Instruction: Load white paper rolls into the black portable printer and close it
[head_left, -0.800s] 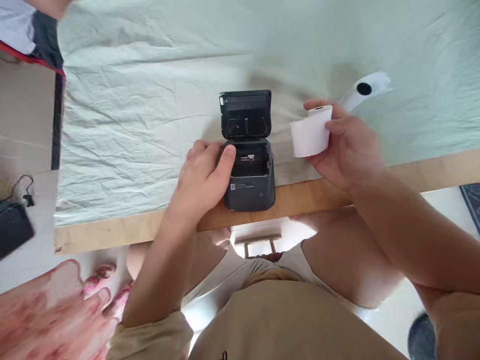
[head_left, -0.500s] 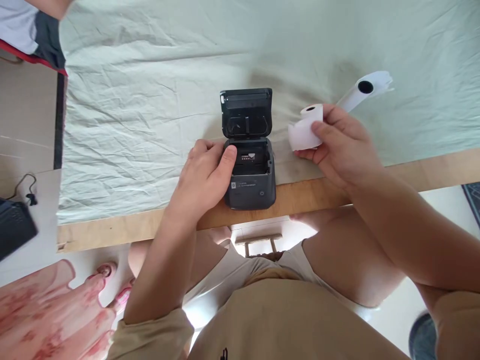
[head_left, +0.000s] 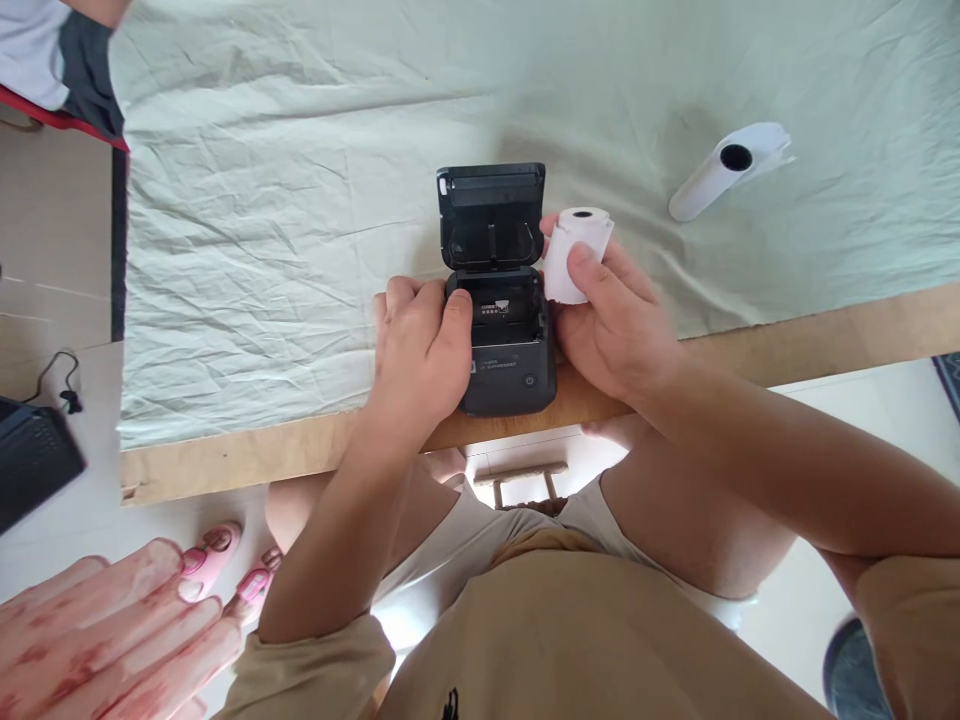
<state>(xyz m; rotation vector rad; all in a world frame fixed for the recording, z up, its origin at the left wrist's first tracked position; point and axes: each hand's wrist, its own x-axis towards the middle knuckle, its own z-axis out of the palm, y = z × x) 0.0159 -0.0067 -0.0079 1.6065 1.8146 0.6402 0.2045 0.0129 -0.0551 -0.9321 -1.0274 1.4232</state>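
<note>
A small black label printer (head_left: 504, 375) stands at the table's front edge with its lid (head_left: 491, 215) raised. Inside, the paper bay shows a printed sticker and no roll. My left hand (head_left: 424, 345) grips the printer's left side, thumb over the rim of the bay. Just right of the printer, my right hand (head_left: 619, 325) holds a white paper roll (head_left: 576, 262) upright between thumb and fingers, its dark core facing up. Farther right, a longer white roll (head_left: 701, 190) with a black core end and a loose paper flap rests on the cloth.
A pale green wrinkled cloth (head_left: 285, 220) covers the table, whose bare wooden edge (head_left: 247, 455) runs along the front. Another person's arm (head_left: 101, 8) shows at the top left. A person in a pink skirt (head_left: 127, 625) and pink sandals stands at the lower left.
My right hand has moved left with the paper roll, from apart from the printer to right beside it. The paper's loose end now lies closer around the roll. My left hand stays on the printer.
</note>
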